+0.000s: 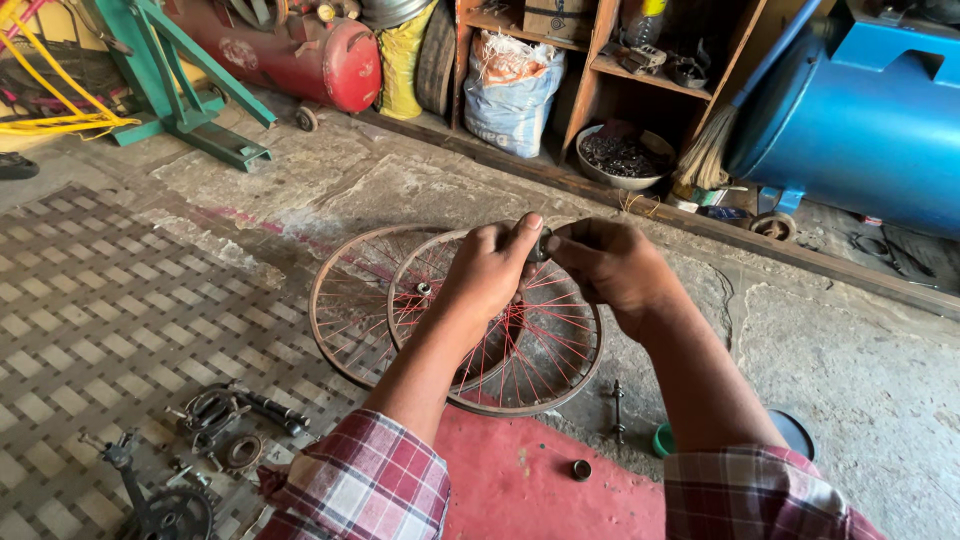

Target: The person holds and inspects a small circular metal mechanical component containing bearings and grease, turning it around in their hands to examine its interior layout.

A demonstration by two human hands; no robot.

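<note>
Left hand (492, 268): raised over the wheels, fingers curled, thumb on top, pinching one side of a small dark part (542, 245).
Right hand (607, 265): closed on the other side of the same part, fingertips meeting those of the left hand.
Small dark part: round and metallic by the look of it, mostly hidden between the fingers; its exact shape cannot be told.
Front wheel (540, 345): bare rusty rim with thin red spokes, lying flat on the floor straight beneath the hands.
Rear wheel (345, 300): similar rusty rim with dull spokes, lying partly under the front wheel, to its left.
Axle (619, 408): short threaded metal rod on the concrete, just right of the front wheel.
Ring (581, 469): small dark round piece on the red painted patch of floor.
Crank parts (215, 420): greasy black metal pieces scattered on the checkered woven mat at lower left.
Sleeves (365, 485): red and white plaid cloth on both forearms.
Floor (860, 370): rough, cracked grey concrete.
</note>
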